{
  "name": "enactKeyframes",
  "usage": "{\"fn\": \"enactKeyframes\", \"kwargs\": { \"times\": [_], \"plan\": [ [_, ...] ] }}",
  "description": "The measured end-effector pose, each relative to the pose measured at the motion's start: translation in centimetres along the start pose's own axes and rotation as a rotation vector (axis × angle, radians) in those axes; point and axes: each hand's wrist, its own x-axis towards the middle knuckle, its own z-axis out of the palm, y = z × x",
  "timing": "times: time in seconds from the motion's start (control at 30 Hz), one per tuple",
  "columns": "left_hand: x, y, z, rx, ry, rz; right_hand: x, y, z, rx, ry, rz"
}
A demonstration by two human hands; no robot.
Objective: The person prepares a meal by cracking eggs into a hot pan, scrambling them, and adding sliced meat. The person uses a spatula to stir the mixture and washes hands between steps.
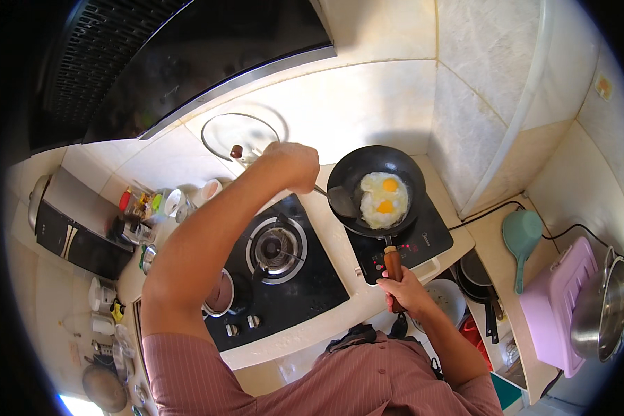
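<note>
My left hand (297, 165) grips the handle of a metal spatula (343, 202), whose blade rests inside a black frying pan (349, 169). Right of the blade, two fried eggs (385, 200) with joined whites and unbroken yellow yolks lie in the pan. My right hand (403, 288) is wrapped around the pan's wooden handle (392, 265). Under the pan is a black Midea induction cooktop (431, 229) with red lights showing on its panel. The blade sits beside the whites; whether it touches them I cannot tell.
A black gas hob (312, 281) lies to the left, with a pot (220, 296) partly behind my left arm. A glass lid (239, 125) leans at the wall. Rightward are a green ladle (522, 231), a purple bin (556, 307) and a steel pot (598, 312). A range hood (229, 57) overhangs.
</note>
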Motion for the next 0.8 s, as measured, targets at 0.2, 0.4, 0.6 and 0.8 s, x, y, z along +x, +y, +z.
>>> {"fn": "enactKeyframes", "kwargs": {
  "times": [0.2,0.4,0.6,0.8],
  "plan": [
    [1.7,-2.9,2.9,-0.144,-0.130,0.204,0.0,0.1,-1.0,-0.028,-0.014,-0.016],
    [-0.6,0.1,7.5,-0.433,0.093,0.219,0.1,-0.9,-1.2,0.025,-0.084,0.011],
    [-2.4,-0.3,6.0,-0.220,-0.050,0.051,-0.3,-1.3,-0.8,0.037,-0.075,0.030],
    [-0.7,4.7,7.3,-0.384,0.037,0.045,-0.3,-1.4,-0.9,0.027,-0.080,0.018]
  ]
}}
